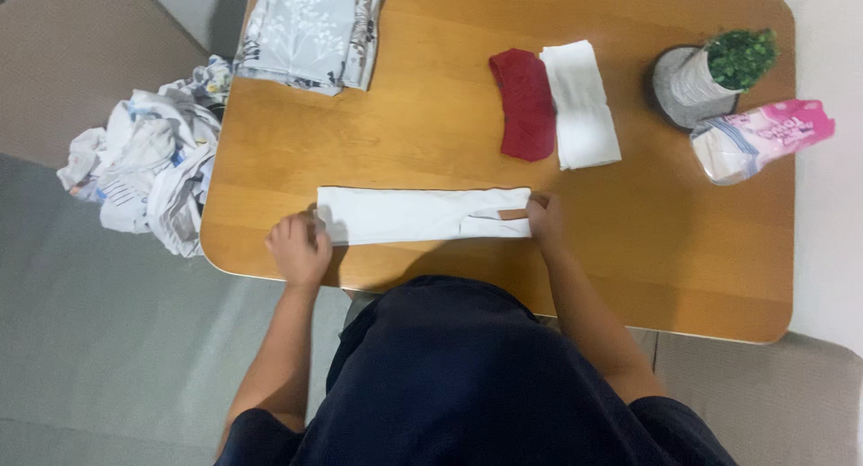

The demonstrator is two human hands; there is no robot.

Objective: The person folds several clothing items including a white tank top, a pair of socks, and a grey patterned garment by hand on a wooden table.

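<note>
Step in hand, by the look of it: folding a white garment into a long strip on the wooden table, w/ both ends held down. Left hand sits at the strip's left end, fingers curled and pressed together over the edge – looks like a pinch on the cloth corner, but can't tell for sure from this angle. Right hand lies at the strip's right end, fingers pressed together and flat on the cloth, tips next to a small brown tag.

Next move, judging only from this: prob. needs one end lifted and carried across to the other hand, edges kept lined up so the strip doesn't skew.

The garment itself: white, narrow, lying flat between the two hands near the table's front edge, a slit or seam showing close to the right hand.

Beyond the right hand: a folded red cloth and a folded white cloth touching side by side. Further right, a small potted plant and a pink-and-white packet. Beyond the left hand: a folded grey floral fabric at the far edge; off the table to the left, a crumpled pile of light clothes.
</note>
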